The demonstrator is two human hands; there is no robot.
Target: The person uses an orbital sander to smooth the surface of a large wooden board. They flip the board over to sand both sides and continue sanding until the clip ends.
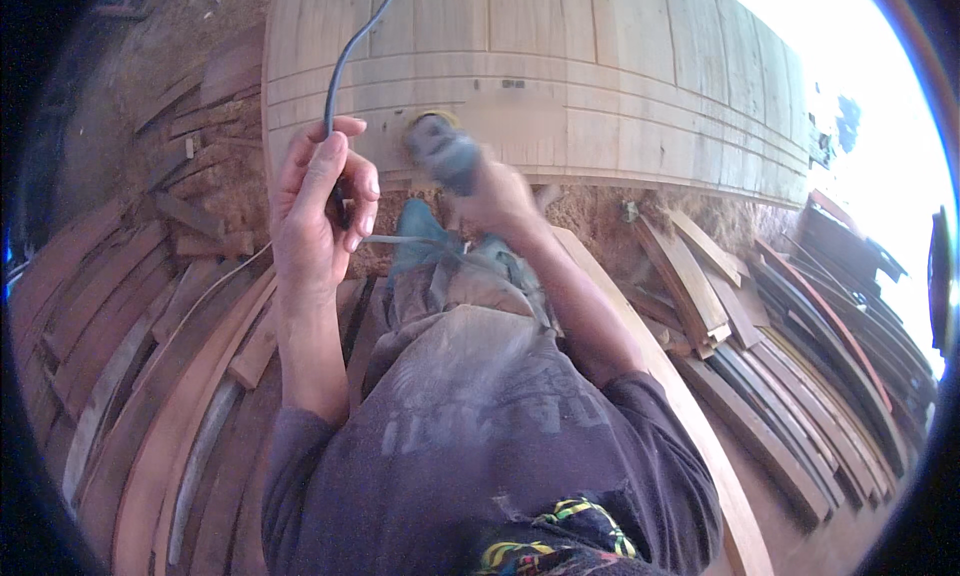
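Note:
My left hand (318,191) is raised in front of the wooden panel's left part, its fingers closed round a dark power cord (345,61). The cord runs up from my fingers over the panel. A paler length of cord (405,239) stretches from below that hand toward my lap. My right hand (500,191), smeared by motion, grips a blue-grey handheld power sander or grinder (445,154). The tool's round, yellowish-edged head lies against the near part of the large pale wooden panel (640,101), which has grooved lines across it.
Stacked planks (150,326) fill the ground on my left. More boards and offcuts (790,376) lie on my right, and a long pale board (690,416) runs beside me. Sawdust (590,206) covers the ground under the panel's near edge. Bright light comes from the right.

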